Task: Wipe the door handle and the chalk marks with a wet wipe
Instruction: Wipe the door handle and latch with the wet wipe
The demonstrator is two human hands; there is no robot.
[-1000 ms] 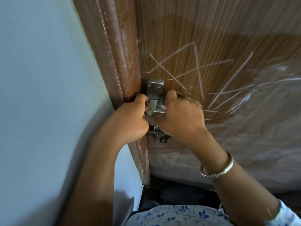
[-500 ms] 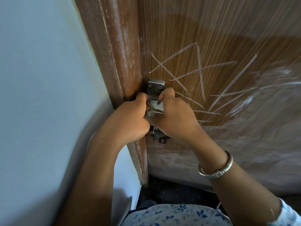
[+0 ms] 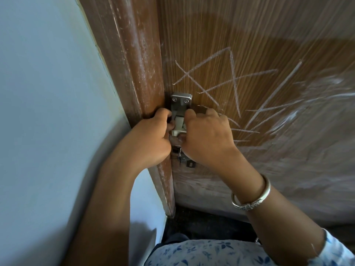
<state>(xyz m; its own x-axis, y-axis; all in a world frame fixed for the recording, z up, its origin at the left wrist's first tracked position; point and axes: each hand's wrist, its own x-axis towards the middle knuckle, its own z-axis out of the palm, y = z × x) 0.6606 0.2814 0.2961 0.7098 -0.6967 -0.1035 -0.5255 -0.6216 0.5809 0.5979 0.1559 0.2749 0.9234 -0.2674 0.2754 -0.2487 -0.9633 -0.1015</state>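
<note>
The metal door handle (image 3: 181, 101) is screwed to the brown door's left edge. A small pale wet wipe (image 3: 179, 121) lies folded over its bar, pinched between both hands. My right hand (image 3: 208, 137) closes on the wipe from the right, with a silver bangle on that wrist. From the left, my left hand (image 3: 151, 140) curls around the handle, its fingertips touching the wipe. White chalk marks (image 3: 234, 81), crossed lines, spread over the door above and right of the handle. Both hands hide the handle's lower part.
A key and lock piece (image 3: 189, 163) hang just below the hands. The scuffed brown door frame (image 3: 132, 60) and a pale blue wall (image 3: 48, 96) stand at the left. Wrinkled clear plastic film (image 3: 307, 156) covers the door's lower right. Dark floor (image 3: 201, 221) lies below.
My right hand has slid a little to the left over the handle, carrying the wipe from the handle's right side to its middle. The left hand has stayed in its place.
</note>
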